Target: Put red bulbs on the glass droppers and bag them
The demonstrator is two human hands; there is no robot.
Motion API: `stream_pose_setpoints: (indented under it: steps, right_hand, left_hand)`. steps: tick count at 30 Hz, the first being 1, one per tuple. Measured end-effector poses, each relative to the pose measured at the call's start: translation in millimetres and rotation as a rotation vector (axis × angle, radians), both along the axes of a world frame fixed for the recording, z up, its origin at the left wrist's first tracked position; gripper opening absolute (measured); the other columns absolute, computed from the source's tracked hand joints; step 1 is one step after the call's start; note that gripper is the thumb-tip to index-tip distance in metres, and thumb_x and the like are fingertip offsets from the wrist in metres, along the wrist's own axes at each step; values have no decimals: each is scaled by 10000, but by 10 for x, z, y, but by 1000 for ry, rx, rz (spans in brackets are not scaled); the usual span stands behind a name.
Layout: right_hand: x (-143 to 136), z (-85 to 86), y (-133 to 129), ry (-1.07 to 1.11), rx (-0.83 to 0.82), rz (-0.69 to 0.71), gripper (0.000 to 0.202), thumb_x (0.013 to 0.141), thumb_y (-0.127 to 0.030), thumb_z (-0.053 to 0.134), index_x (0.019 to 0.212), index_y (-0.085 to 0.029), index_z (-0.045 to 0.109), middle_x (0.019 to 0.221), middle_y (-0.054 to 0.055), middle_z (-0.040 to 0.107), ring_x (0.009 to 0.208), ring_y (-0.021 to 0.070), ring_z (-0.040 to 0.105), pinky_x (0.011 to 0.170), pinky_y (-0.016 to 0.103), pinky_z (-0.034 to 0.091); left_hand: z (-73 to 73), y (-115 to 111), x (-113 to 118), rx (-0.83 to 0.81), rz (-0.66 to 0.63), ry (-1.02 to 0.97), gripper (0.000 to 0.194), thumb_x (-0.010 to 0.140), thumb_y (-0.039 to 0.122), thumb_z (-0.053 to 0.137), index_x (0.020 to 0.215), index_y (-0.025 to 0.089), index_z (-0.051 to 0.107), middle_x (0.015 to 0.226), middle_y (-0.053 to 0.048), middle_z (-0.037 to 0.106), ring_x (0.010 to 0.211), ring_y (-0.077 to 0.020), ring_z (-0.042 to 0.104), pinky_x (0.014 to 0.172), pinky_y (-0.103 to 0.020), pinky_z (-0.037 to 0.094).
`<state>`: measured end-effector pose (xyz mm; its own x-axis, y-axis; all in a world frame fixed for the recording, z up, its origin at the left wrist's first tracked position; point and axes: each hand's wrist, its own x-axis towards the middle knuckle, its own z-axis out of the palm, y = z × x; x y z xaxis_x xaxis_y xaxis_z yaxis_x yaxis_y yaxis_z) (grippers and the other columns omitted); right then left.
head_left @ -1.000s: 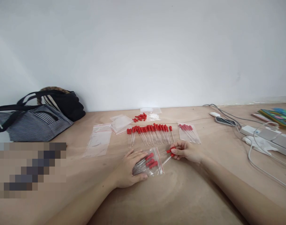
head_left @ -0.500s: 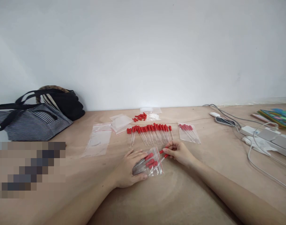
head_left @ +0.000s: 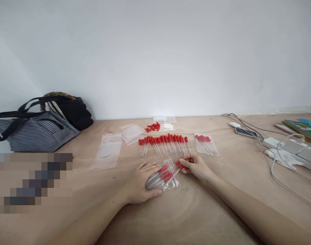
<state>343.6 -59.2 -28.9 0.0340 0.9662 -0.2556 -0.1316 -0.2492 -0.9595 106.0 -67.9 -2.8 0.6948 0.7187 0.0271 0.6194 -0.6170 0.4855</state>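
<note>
A small clear zip bag [head_left: 175, 185] with a red seal line lies on the table. Several droppers with red rubber bulbs [head_left: 166, 174] show inside it. My left hand [head_left: 145, 182] curves over the bag's left end, thumb at the near side and fingers across the top, holding it against the table. At the bag's mouth my right hand [head_left: 194, 166] pinches droppers [head_left: 178, 163] by their red bulbs; two bulbs show, and a clear stem points into the bag. Just beyond lies a row of red-bulbed droppers [head_left: 165, 139].
A filled bag of droppers [head_left: 207, 144] lies to the right. Flat plastic bags [head_left: 106, 151] are at the left, and loose red bulbs [head_left: 153, 127] lie near clear tubes [head_left: 168, 127]. Further out are a striped bag [head_left: 40, 132], a power strip [head_left: 293, 149] and cables.
The right hand and its droppers have barely moved, staying at the bag's mouth. The whole view has shifted slightly; the left hand still rests over the bag.
</note>
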Motion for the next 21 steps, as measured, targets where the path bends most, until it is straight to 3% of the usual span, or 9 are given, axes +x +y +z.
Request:
stream_pose_setpoints:
  steps: [6, 11, 14, 18, 21]
  right_hand:
    - [-53, 24, -92, 62, -43, 87, 311, 594, -299, 747, 677, -169, 477, 565, -31, 596, 453, 67, 560, 474, 195, 495]
    - [46, 66, -72, -119, -8, 182, 347, 583, -382, 734, 720, -166, 499, 522, -51, 560, 381, 43, 461, 324, 158, 329]
    - [148, 100, -51, -112, 17, 267, 357, 599, -389, 723, 809, -154, 556, 561, -48, 567, 438, 40, 477, 409, 170, 393]
    - [293, 120, -39, -45, 16, 404, 380, 576, -352, 745, 854, -150, 586, 742, 2, 618, 651, 93, 584, 656, 251, 483]
    - [369, 115, -39, -174, 101, 484, 409, 563, -338, 750, 891, -167, 574, 758, -7, 599, 649, 107, 577, 620, 264, 471]
  left_hand:
    - [26, -8, 8, -10, 13, 11, 664, 702, 488, 592, 1285, 243, 389, 1335, -61, 424, 1252, -265, 324, 1063, -478, 127]
    - [84, -21, 20, -5, 23, 24, 668, 688, 485, 606, 1282, 267, 391, 1325, -59, 435, 1232, -279, 350, 1052, -496, 152]
    - [87, -20, 23, 7, 33, 54, 698, 678, 524, 600, 1287, 258, 386, 1346, -69, 405, 1238, -292, 335, 1044, -507, 168]
    - [51, -14, 24, 30, 16, 83, 691, 700, 513, 580, 1300, 245, 366, 1354, -66, 394, 1258, -284, 306, 1054, -505, 153]
    - [43, -25, 37, 71, 16, 81, 676, 699, 489, 585, 1295, 250, 372, 1345, -57, 408, 1248, -280, 325, 1053, -499, 170]
